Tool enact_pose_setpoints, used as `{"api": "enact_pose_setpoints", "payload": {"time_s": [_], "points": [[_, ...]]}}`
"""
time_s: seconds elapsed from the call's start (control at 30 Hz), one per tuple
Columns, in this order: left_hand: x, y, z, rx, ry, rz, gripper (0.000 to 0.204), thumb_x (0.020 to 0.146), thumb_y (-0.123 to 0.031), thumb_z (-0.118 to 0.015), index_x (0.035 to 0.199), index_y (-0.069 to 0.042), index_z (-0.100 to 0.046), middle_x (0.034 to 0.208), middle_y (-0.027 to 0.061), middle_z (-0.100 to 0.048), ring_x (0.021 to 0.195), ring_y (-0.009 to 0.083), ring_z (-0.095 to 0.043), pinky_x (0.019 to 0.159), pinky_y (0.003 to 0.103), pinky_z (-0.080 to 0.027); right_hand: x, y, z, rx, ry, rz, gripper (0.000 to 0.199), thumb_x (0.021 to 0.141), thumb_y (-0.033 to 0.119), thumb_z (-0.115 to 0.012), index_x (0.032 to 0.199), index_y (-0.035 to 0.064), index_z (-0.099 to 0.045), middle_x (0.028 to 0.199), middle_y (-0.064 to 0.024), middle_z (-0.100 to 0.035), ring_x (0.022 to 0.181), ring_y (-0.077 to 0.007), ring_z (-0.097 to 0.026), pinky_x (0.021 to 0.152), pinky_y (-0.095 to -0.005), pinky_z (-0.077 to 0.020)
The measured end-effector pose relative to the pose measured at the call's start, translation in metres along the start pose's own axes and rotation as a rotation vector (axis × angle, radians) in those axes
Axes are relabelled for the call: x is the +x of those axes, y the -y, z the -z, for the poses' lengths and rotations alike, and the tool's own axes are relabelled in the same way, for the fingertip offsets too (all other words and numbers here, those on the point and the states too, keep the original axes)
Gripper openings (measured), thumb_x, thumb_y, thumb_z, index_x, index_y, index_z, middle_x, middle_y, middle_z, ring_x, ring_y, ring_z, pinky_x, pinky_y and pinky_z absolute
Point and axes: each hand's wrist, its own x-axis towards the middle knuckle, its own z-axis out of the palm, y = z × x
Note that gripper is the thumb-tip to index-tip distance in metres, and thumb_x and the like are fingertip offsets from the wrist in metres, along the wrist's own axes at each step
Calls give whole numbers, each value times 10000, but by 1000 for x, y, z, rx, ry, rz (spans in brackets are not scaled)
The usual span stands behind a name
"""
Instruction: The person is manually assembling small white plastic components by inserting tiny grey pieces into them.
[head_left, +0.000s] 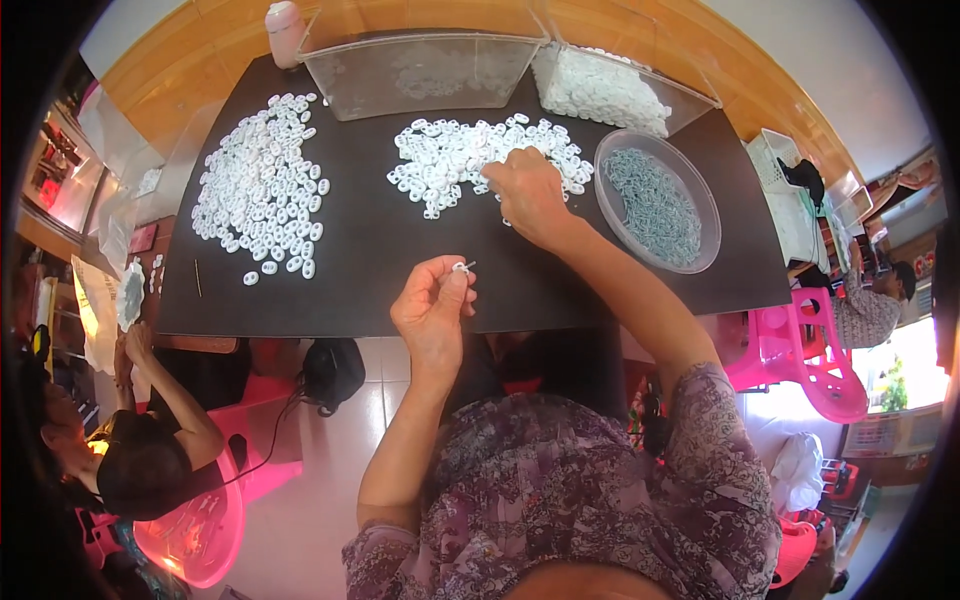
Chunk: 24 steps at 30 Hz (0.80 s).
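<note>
Near the table's front edge, my left hand (432, 310) pinches a small white oval plastic piece (460, 267) with a metal screw (471, 265) sticking out of it. My right hand (528, 195) reaches into the middle pile of white oval pieces (440, 160), its fingertips pressed together at the pile's edge. What those fingertips hold, if anything, is hidden. A second pile of white two-holed oval pieces (255, 190) spreads over the left of the dark table. Right of my right hand stands a round clear tub of screws (655, 210).
At the back of the table (365, 270) stand a clear plastic bin (420, 80) and another bin of white pieces (600, 90). A pink bottle (285, 35) is at the back left. A person (150, 440) sits at left; pink chairs (800, 350) stand at right.
</note>
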Motion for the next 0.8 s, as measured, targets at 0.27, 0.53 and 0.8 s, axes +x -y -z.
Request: {"api": "enact_pose_setpoints", "payload": {"time_s": [0.27, 0.53, 0.8], "points": [[0, 0, 2, 25, 9, -30, 112, 872, -48, -576, 944, 36, -594, 773, 64, -615, 597, 79, -535, 519, 203, -448, -1, 5, 6, 2, 63, 46, 79, 698, 59, -624, 773, 80, -612, 726, -108, -531, 747, -297, -514, 606, -405, -411], [-1, 2, 4, -1, 12, -18, 118, 870, -48, -579, 952, 36, -593, 779, 69, -619, 601, 86, -542, 518, 205, -448, -13, 30, 34, 491, 121, -210, 85, 776, 69, -600, 850, 27, -611, 720, -75, -609, 666, -193, -557, 595, -313, -434], [0, -1, 5, -59, 15, -18, 118, 866, -37, -573, 947, 47, -590, 779, 92, -620, 586, 109, -546, 500, 221, -447, -24, 50, 62, 1145, 362, -601, 145, 839, 125, -601, 936, 24, -638, 757, -46, -647, 627, -68, -534, 556, -189, -414]]}}
